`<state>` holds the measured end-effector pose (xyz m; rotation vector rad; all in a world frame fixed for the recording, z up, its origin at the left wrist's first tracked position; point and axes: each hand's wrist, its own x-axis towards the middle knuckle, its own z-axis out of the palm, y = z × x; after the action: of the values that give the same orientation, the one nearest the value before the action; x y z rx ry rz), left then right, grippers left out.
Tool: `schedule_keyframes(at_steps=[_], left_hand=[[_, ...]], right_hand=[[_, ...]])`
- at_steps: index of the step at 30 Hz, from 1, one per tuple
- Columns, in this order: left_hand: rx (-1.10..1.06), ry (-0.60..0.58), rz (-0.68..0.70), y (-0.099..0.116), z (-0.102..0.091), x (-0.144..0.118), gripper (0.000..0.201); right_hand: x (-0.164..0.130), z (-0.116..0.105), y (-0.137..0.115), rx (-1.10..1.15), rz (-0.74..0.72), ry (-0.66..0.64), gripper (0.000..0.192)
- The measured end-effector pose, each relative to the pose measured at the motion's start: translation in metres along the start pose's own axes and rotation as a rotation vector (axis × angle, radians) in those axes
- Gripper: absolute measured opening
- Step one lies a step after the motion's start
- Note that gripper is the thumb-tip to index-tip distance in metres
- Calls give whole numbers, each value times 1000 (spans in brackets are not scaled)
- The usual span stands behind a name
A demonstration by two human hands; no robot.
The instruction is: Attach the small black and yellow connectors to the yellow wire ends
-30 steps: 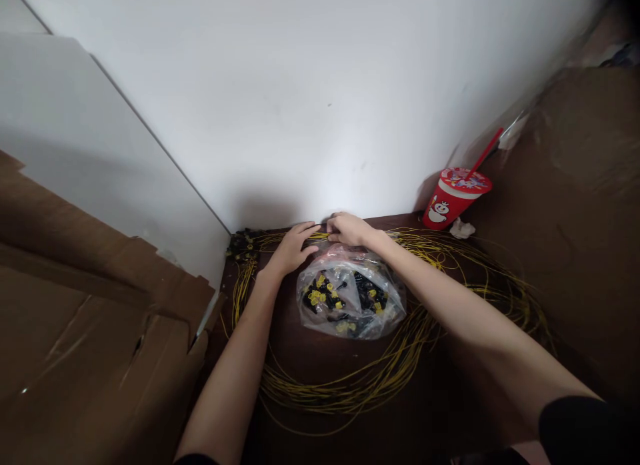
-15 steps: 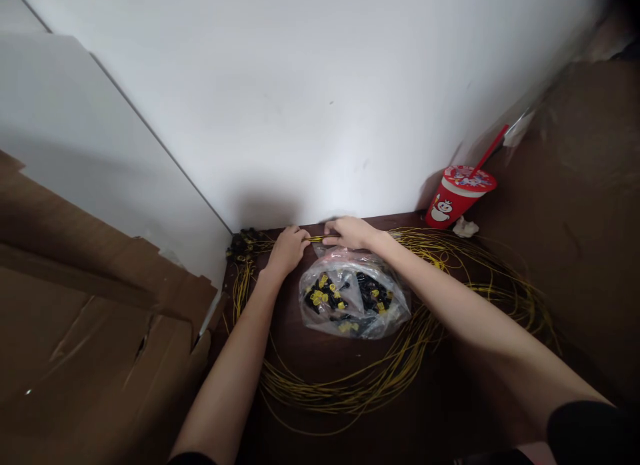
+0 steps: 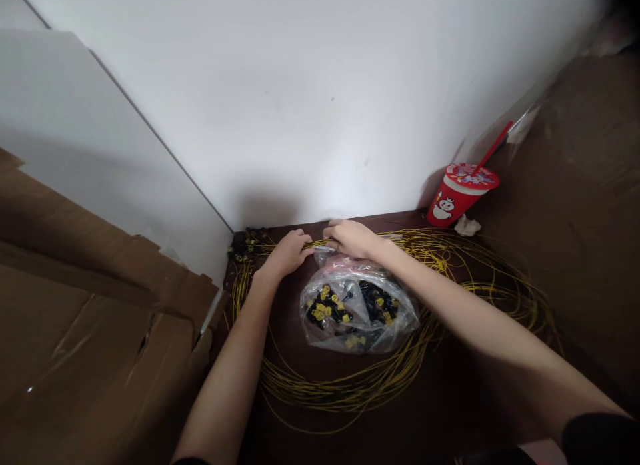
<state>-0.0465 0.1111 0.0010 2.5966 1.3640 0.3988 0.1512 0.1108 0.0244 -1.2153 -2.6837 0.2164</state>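
I am looking down at a dark brown table (image 3: 440, 411) filling the lower middle of the frame, pushed into a corner of white wall. A big loose coil of yellow wire (image 3: 400, 375) is lying on it, looping from the lower centre up to the right. A clear bag (image 3: 357, 311) of black and yellow parts is sitting inside the coil, centre frame. A red cup (image 3: 457, 201) with a straw is standing at the upper right, against the wall, with a crumpled white scrap (image 3: 467, 226) just beside it. Small dark parts (image 3: 247, 241) are lying in the far left corner.
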Motion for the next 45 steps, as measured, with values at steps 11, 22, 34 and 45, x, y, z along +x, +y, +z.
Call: schedule_keyframes(at_steps=[11, 22, 34, 45], left_hand=[[-321, 124, -2, 3, -16, -2, 24], [-319, -48, 19, -3, -12, -4, 10], [-79, -89, 88, -5, -13, -1, 15], [-249, 48, -16, -1, -16, -4, 12]], right_hand=[[3, -18, -1, 425, 84, 10, 15], [7, -19, 5, 424, 124, -33, 13], [6, -11, 9, 411, 103, -97, 10], [7, -4, 6, 299, 99, -52, 20]])
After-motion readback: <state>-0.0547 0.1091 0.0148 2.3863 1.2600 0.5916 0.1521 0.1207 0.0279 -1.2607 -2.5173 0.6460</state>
